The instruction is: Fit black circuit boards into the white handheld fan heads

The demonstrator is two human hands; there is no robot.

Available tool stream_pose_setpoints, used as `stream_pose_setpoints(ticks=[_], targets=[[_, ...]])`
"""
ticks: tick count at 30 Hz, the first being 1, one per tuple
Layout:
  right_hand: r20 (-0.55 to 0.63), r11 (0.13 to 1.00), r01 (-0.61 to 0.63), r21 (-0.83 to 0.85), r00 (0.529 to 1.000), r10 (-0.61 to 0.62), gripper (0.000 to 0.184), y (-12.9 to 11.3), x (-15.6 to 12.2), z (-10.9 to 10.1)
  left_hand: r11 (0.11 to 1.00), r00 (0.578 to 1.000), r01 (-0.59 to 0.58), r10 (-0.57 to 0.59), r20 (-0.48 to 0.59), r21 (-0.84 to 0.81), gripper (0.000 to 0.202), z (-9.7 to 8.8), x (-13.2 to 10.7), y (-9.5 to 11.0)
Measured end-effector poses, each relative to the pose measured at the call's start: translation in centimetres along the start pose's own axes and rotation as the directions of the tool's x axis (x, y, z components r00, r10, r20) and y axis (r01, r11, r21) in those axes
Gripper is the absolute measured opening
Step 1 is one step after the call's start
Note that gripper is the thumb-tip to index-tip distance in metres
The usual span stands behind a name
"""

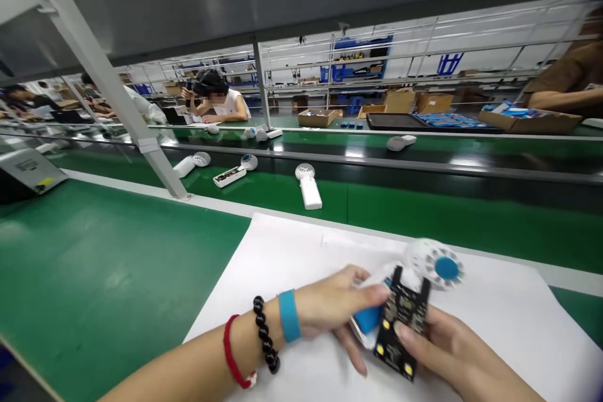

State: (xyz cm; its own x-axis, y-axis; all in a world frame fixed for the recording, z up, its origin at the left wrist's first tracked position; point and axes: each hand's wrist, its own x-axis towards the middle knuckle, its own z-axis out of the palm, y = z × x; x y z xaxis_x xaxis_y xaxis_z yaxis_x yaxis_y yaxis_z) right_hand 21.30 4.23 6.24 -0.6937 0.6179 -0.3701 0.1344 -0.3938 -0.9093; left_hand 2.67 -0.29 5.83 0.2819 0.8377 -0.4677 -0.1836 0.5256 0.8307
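My left hand grips the open handle of a small white handheld fan, its thumb across the top. Inside the handle lies a blue block, perhaps a battery. The fan's round head, with a blue centre, points to the right. My right hand pinches a black circuit board with several yellow-white squares on it. The board is tilted and covers part of the handle. Whether it touches the handle is hard to see. Both hands are over a white sheet.
Beyond the sheet, a green conveyor belt carries white fans, among them a closed one and one with its handle open. A slanted metal post stands at left. Across the line, a person sits near cardboard boxes.
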Motion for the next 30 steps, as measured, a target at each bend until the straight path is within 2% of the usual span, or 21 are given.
stream_pose_setpoints(ticks=[2,4,7,12,17,22,30], targets=[[0.066,0.999,0.031,-0.01,0.997,-0.03,0.05,-1.1,0.8,0.3,0.993,0.985,-0.118,0.116,-0.124,-0.012,0.093,0.3,0.0,-0.2],[0.181,0.997,0.079,0.022,0.98,-0.082,0.045,-2.0,1.6,0.5,0.966,0.94,-0.252,0.257,-0.223,0.054,0.082,0.5,-0.2,-0.2],[0.246,0.989,0.103,0.105,0.961,-0.126,0.038,-2.8,2.3,0.4,0.923,0.884,-0.365,0.384,-0.266,0.121,0.077,0.4,-0.5,-0.1],[0.217,0.978,0.082,0.193,0.968,-0.124,0.031,-3.0,2.3,0.6,0.889,0.851,-0.442,0.458,-0.256,0.123,0.071,0.1,-0.3,-0.5],[0.109,0.981,0.118,0.156,0.985,-0.136,0.028,-2.7,2.0,0.7,0.874,0.832,-0.461,0.486,-0.268,0.156,0.069,0.7,-0.4,-0.9],[0.152,0.993,0.089,0.079,0.983,-0.101,0.032,-2.7,2.0,0.4,0.858,0.817,-0.485,0.514,-0.263,0.171,0.073,0.9,-0.6,-0.9],[0.149,0.993,0.066,0.1,0.986,-0.08,0.036,-2.7,1.8,0.9,0.846,0.812,-0.513,0.534,-0.237,0.147,0.069,0.9,-0.5,-0.9]])
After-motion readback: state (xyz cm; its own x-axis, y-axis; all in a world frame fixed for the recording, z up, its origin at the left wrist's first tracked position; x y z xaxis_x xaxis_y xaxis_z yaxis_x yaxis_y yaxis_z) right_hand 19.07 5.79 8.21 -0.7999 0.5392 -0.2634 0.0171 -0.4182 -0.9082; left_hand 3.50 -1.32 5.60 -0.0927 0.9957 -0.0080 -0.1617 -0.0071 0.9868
